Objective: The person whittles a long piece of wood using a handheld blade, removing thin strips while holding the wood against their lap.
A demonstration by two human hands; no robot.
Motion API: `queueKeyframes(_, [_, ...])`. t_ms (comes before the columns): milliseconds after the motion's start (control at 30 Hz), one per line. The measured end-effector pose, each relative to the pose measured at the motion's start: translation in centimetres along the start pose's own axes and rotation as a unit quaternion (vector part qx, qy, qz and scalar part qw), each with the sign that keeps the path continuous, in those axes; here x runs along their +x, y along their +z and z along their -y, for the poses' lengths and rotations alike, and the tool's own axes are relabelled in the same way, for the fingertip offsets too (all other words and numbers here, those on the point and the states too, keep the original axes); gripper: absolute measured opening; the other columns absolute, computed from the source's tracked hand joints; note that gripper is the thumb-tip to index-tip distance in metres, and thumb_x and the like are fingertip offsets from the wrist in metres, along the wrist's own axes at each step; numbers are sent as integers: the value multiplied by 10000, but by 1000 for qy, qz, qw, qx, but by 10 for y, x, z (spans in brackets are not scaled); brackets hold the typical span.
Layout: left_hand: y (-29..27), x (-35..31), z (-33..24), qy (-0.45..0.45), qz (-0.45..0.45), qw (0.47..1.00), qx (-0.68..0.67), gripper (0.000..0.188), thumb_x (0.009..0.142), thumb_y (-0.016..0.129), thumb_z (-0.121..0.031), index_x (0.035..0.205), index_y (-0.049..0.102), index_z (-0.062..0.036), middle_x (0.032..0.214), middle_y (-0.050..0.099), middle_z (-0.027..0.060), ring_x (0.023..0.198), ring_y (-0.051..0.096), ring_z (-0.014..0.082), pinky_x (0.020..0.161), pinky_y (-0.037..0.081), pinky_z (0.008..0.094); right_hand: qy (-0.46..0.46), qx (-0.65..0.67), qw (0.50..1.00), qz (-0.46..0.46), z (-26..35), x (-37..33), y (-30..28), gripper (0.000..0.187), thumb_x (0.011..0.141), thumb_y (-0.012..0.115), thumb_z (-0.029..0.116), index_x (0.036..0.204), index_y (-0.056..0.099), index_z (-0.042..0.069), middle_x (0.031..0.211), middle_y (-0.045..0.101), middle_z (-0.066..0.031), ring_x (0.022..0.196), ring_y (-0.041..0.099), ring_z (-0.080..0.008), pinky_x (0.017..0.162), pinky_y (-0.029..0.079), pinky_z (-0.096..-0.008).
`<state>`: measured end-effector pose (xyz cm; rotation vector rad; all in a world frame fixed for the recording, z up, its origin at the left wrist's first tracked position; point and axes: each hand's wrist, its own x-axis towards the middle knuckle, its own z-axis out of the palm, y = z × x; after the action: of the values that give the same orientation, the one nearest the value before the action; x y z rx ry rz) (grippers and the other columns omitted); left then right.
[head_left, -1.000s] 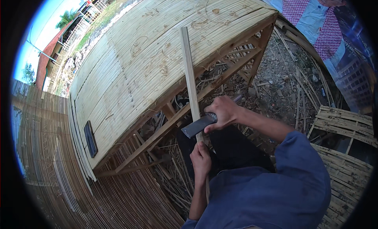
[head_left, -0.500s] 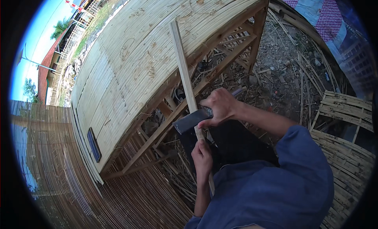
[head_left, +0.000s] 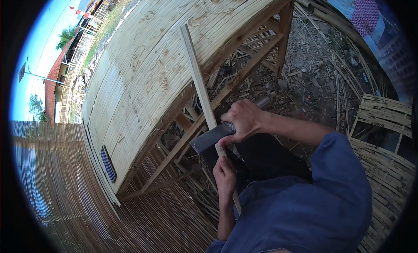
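A long pale strip (head_left: 198, 79), bamboo or wood, leans with its far end on the bamboo-slat bench (head_left: 117, 74) and its near end running down beside my torso. My left hand (head_left: 224, 179) is closed round its lower part, thumb on top. Just above, my right hand (head_left: 244, 120) grips a broad, square-ended dark blade (head_left: 211, 137), cleaver-like, lying across the strip. The right thumb presses near the strip, below the blade. Behind the right hand a pale tube (head_left: 263, 101) sticks out; whether it is the tool's handle I cannot tell. Curled shavings lie on the bench top.
A small dark ribbed block (head_left: 109, 164) rests at the bench's near left corner. Wooden braces (head_left: 254, 61) stand under the bench. Offcuts litter the ground (head_left: 307, 79). A woven bamboo panel (head_left: 385, 174) lies at right, a slatted screen (head_left: 56, 179) at left.
The view has shifted slightly. The strip's far end sits a little further left in the picture. Both hands keep their grips, with the blade in nearly the same place on the strip.
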<state>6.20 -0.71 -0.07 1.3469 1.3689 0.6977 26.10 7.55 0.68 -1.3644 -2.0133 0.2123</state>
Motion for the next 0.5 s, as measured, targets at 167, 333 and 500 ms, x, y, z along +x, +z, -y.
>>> queueKeyframes(167, [4,-3,-5,14,-11,1000,15,457,995,322,-400,658,397,-101,541,356,-53,480,326,30,426,248,210,-16,13,999,29,-3,7,-5,782,592,540,826,499,487,51,474,525,-139,493,588,-338,480,485,-401])
queueKeyframes(333, [0,-4,9,26,-5,1000,9,452,994,324,-406,661,393,-108,542,357,-53,477,319,27,426,243,206,-42,-6,997,58,-4,9,-10,802,591,536,830,509,518,32,474,519,-171,512,595,-358,508,501,-412])
queueKeyframes(500, [1,-2,3,7,-1,1000,14,441,994,327,-403,669,394,-113,526,352,-58,454,318,25,407,246,207,-52,-44,994,88,15,2,-9,779,589,564,806,499,540,32,478,535,-148,512,607,-331,497,500,-404])
